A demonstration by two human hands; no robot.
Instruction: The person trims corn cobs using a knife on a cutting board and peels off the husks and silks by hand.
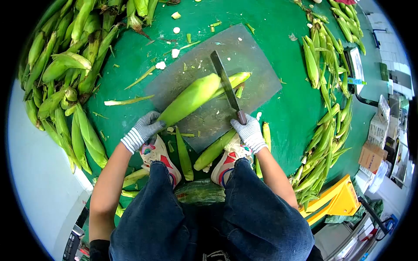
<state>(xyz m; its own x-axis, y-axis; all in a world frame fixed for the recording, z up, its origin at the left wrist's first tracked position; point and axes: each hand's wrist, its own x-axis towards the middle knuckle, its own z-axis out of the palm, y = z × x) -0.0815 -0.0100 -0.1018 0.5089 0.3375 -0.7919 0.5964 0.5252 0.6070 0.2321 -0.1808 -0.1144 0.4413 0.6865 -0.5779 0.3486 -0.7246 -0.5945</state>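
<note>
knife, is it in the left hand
No, the knife is in the right hand, while the left hand holds an ear of corn.

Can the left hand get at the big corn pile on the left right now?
Probably not straight away: the left hand is holding an ear of corn, though the way over to the corn pile looks open.

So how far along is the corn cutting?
Done: some cuts, judging by the pale pieces beside the cutting board. In hand: left hand holds a green ear, right hand the knife, blade by the ear's thick end. Left: probably much of the big heap at the left; can't tell which ears are already cut.
</note>
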